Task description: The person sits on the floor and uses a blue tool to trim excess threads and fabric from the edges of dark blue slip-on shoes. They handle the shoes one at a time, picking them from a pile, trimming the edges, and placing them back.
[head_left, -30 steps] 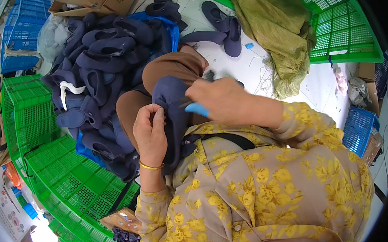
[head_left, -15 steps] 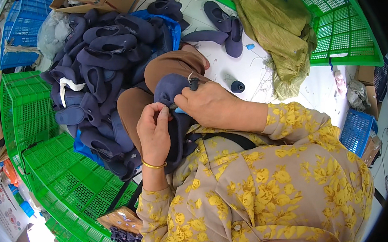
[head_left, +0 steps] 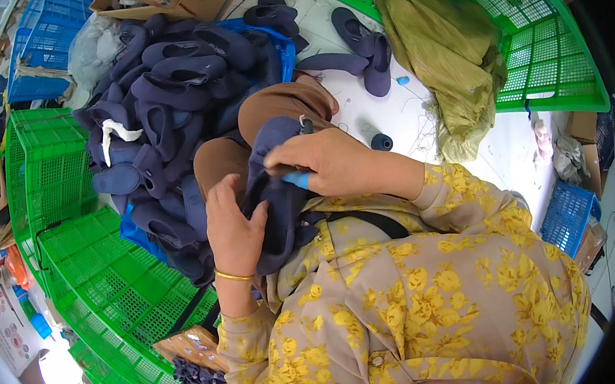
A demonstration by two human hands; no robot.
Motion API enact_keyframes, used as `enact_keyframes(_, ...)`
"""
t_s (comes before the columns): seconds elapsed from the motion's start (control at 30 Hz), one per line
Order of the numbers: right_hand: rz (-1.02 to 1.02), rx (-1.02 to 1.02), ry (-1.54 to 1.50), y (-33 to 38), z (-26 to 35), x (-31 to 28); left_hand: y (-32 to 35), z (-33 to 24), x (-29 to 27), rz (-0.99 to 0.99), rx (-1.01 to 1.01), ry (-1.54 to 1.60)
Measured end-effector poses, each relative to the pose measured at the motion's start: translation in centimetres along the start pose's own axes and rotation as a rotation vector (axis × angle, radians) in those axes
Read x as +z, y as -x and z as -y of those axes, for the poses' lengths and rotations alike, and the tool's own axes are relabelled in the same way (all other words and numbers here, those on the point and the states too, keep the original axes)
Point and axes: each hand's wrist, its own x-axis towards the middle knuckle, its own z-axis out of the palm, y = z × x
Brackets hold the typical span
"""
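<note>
A seated person works a dark navy shoe upper [head_left: 278,195] held over the lap, both hands closed on it. The left hand [head_left: 232,226] clasps its near left flank, fingers wrapped round the fabric; the right hand [head_left: 323,162] presses on its far end from the right and pinches a small light-blue tool [head_left: 297,181], kind unclear. The upper's long axis runs near to far, slightly tilted left, between the two hands, about equally close to each. One heap of matching navy uppers [head_left: 161,87] fills the far left, too many to count. Three loose navy soles [head_left: 359,40] lie on the white floor, with one dark thread spool [head_left: 382,141] and one olive sack [head_left: 451,57] to the right.
</note>
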Motion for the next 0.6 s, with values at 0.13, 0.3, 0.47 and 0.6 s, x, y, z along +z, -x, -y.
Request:
enact_keyframes(0.13,0.108,0.117,0.058,1.7,-1.3,-1.6,2.2,1.5,-0.9,0.081,-0.124,-0.043)
enact_keyframes(0.3,-0.056,0.362,-0.281,2.4,-0.6,-1.5,4.1,3.1,-0.8,-0.063,-0.263,0.233)
enact_keyframes(0.47,-0.236,0.394,-0.250,2.3,-1.4,-2.1,5.7,9.9,-8.6,-0.415,-0.590,0.628)
enact_keyframes(0.6,-0.271,0.499,-0.277,2.2,-2.6,-2.4,17.0,23.4,-22.0,-1.189,-0.744,1.029)
